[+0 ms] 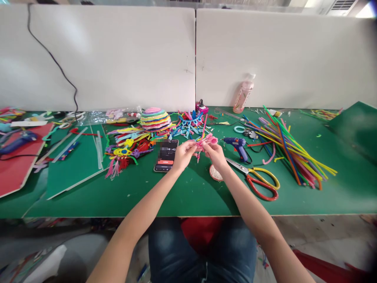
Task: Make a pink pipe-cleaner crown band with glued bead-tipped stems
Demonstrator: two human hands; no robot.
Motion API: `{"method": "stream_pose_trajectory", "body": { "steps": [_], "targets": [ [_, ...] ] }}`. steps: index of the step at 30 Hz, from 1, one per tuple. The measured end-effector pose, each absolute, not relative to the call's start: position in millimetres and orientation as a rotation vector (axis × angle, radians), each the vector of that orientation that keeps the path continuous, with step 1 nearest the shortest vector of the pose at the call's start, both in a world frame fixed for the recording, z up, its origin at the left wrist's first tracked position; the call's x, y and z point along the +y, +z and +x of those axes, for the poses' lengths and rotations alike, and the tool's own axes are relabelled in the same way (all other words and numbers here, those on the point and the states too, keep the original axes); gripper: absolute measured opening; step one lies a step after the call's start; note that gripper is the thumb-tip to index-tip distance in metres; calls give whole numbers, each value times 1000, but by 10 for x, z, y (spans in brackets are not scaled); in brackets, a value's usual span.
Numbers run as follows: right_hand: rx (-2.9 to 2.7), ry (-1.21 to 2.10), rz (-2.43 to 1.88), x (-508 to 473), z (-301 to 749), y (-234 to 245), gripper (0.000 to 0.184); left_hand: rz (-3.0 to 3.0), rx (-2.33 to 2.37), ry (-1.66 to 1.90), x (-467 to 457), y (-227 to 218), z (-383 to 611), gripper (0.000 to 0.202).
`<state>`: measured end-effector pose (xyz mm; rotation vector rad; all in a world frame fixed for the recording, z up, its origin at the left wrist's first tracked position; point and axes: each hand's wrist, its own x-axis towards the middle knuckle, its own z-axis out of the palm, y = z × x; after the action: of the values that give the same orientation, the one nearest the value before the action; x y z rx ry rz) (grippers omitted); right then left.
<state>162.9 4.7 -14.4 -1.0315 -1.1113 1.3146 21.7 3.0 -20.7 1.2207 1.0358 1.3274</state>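
My left hand [185, 154] and my right hand [215, 153] meet over the middle of the table, both with fingers pinched on a pink pipe-cleaner piece [211, 139]. One straight pink stem rises from it, and a short bit dangles below. Its exact shape is partly hidden by my fingers. Just left of my left hand lies a phone [166, 156] with a timer on its screen. Beneath my right hand sits a small round dish of whitish grains [216, 173]. A blue glue gun [239, 147] and large scissors with yellow and red handles [259, 181] lie to the right.
Finished-looking pipe-cleaner pieces [126, 151] and a striped bundle [155, 122] are heaped at the left. Loose pipe cleaners [291, 149] fan out at the right. A pink bottle [244, 95] stands against the white partition [279, 59]. A red board [23, 157] lies far left.
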Motion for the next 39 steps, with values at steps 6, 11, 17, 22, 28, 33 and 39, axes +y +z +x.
{"method": "stream_pose_trajectory", "body": {
  "steps": [6,11,17,22,28,33,39],
  "targets": [
    [-965,1362,-954,53,1611,-134,45,1129,1031,1127,3,-155,217,37],
    [-1034,1367,-1006,67,1648,-136,44,1058,1063,984,4,-85,144,26],
    [-1097,1432,-1006,80,1680,-170,42,1029,1058,871,-6,-17,94,17],
    [-1030,1438,-978,62,1644,-174,36,1283,1119,838,-30,-35,95,27],
    [-1187,1386,-997,86,1664,-201,37,1577,1204,865,27,-132,69,32],
    [-1730,655,-1481,75,1744,-223,25,1332,1308,1083,123,-152,-13,34],
    [-2186,124,-1690,48,1676,-359,34,1163,1343,1138,123,-112,-35,40]
  ]
}}
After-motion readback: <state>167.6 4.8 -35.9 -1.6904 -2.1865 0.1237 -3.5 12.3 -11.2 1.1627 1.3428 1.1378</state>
